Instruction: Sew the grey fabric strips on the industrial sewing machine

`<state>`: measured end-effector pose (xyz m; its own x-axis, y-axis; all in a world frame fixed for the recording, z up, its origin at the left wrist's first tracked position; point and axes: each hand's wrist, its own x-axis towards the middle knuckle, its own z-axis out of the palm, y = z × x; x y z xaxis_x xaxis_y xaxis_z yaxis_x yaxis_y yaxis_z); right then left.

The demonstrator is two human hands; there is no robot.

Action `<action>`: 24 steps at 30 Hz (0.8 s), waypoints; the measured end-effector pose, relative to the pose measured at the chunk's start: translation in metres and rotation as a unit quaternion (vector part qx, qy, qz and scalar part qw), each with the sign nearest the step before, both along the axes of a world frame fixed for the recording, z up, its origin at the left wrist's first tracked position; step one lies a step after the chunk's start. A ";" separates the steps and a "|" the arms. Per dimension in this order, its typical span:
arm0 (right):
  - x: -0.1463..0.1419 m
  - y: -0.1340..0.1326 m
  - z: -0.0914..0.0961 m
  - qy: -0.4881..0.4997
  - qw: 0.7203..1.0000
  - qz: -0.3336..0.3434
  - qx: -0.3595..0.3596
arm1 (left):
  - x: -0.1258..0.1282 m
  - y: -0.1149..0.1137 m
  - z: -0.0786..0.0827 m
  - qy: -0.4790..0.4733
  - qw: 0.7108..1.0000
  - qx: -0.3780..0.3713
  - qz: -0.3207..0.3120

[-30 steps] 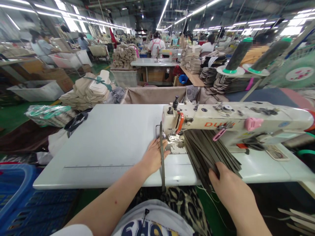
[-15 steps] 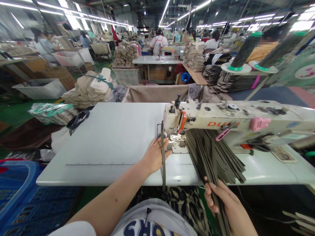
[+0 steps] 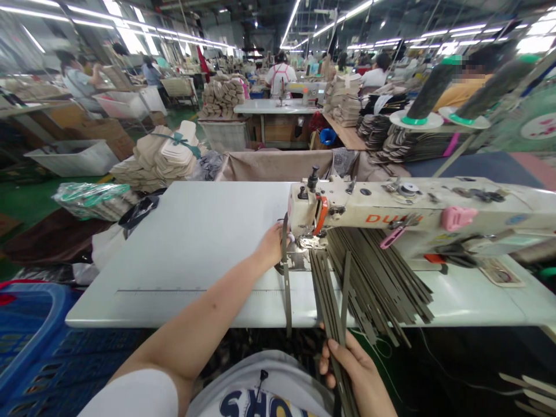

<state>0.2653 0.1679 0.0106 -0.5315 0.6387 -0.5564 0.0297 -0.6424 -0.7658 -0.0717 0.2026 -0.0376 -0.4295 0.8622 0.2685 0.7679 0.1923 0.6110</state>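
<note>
My right hand (image 3: 347,362) is closed around a bundle of dark olive fabric strips (image 3: 326,289) at the table's front edge. The far ends of that bundle reach up to the presser foot (image 3: 311,242) of a sewing machine (image 3: 347,202). Left of the needle is my left hand (image 3: 274,240), its fingers partly hidden by a single narrow strip (image 3: 287,301) and the machine head. That strip hangs down over the front edge. Beneath the machine arm, more loose strips (image 3: 382,284) lie fanned out.
The white machine table (image 3: 182,243) extends to the left. A blue plastic basket (image 3: 39,313) stands at lower left. Pink thread snips (image 3: 393,236) hang on the machine. Thread cones (image 3: 434,92) rise at the right. Beyond the table are fabric stacks (image 3: 160,150) and co-workers.
My right hand has moved left with its bundle, away from the loose strips and up to the needle area. My left hand has shifted slightly away from me, beside the machine head.
</note>
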 end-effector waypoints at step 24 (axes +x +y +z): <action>-0.006 0.001 -0.051 -0.052 0.991 0.051 0.109 | -0.014 0.036 0.010 -0.048 0.998 -0.014 0.043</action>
